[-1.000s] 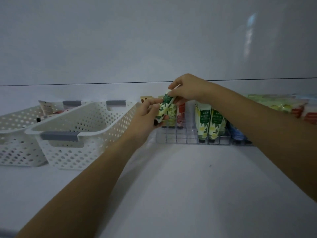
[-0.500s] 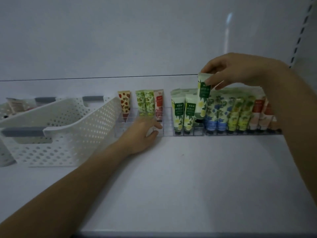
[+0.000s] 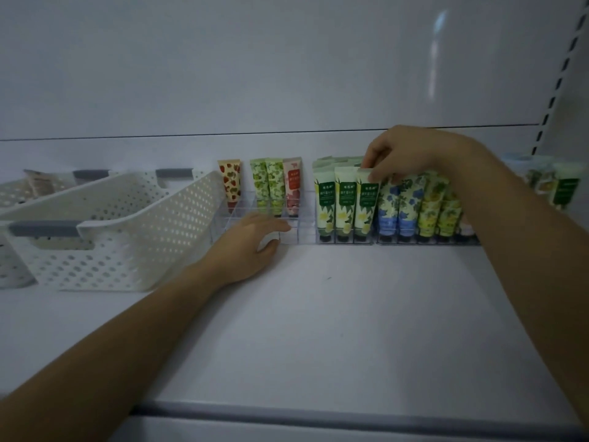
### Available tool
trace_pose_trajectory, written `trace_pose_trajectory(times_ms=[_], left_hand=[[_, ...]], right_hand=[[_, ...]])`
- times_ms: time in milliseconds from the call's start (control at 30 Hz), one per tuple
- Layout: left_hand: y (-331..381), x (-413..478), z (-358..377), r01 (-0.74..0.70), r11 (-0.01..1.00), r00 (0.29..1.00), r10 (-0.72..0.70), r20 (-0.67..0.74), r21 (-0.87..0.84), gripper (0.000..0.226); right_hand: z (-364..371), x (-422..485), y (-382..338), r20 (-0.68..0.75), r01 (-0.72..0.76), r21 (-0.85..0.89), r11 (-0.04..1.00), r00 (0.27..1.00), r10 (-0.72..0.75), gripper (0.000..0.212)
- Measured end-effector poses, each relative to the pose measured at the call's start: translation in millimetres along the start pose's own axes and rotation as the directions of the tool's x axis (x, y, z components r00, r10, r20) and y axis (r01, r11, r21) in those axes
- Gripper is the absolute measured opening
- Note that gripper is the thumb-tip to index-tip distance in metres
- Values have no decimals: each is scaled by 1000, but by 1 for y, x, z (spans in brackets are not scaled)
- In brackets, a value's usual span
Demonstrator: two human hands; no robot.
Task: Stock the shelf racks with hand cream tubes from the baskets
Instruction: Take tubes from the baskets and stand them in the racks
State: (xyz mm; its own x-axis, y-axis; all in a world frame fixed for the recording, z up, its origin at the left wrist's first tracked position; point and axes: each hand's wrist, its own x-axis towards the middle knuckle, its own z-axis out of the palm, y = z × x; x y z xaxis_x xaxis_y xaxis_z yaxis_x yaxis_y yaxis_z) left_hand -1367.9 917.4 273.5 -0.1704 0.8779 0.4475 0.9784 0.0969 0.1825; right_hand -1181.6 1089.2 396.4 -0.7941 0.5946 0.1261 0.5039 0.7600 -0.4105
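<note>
Our right hand (image 3: 411,154) pinches the green tube (image 3: 365,202) by its top, in the rack (image 3: 345,242); a skewed release could tip the neighbouring tubes (image 3: 344,202). Our left hand (image 3: 248,244) rests relaxed, left of the rack.

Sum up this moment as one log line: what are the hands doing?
left hand: rests on clear rack | right hand: pinches green tube top | tube: upright in slot

Two baskets (image 3: 127,237), one strawberry tube (image 3: 230,183), three front-row green-white tubes (image 3: 344,202).
</note>
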Motion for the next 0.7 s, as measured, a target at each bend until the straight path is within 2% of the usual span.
trace_pose_trajectory(times_ms=[167, 367, 533, 700], left_hand=[[6, -6, -8, 28, 1000, 997, -28, -76, -2, 34], [25, 7, -27, -17, 995, 974, 38, -223, 98, 33], [17, 36, -86, 46, 993, 977, -22, -212, 109, 31], [-36, 35, -160, 136, 967, 990, -123, -73, 216, 30]], right_hand=[[-2, -1, -7, -178, 96, 40, 995, 980, -87, 12], [0, -3, -24, -398, 234, 49, 971, 896, -196, 14], [15, 0, -63, -417, 371, 31, 928, 849, -325, 13], [38, 8, -126, -310, 501, -29, 865, 818, -484, 14]])
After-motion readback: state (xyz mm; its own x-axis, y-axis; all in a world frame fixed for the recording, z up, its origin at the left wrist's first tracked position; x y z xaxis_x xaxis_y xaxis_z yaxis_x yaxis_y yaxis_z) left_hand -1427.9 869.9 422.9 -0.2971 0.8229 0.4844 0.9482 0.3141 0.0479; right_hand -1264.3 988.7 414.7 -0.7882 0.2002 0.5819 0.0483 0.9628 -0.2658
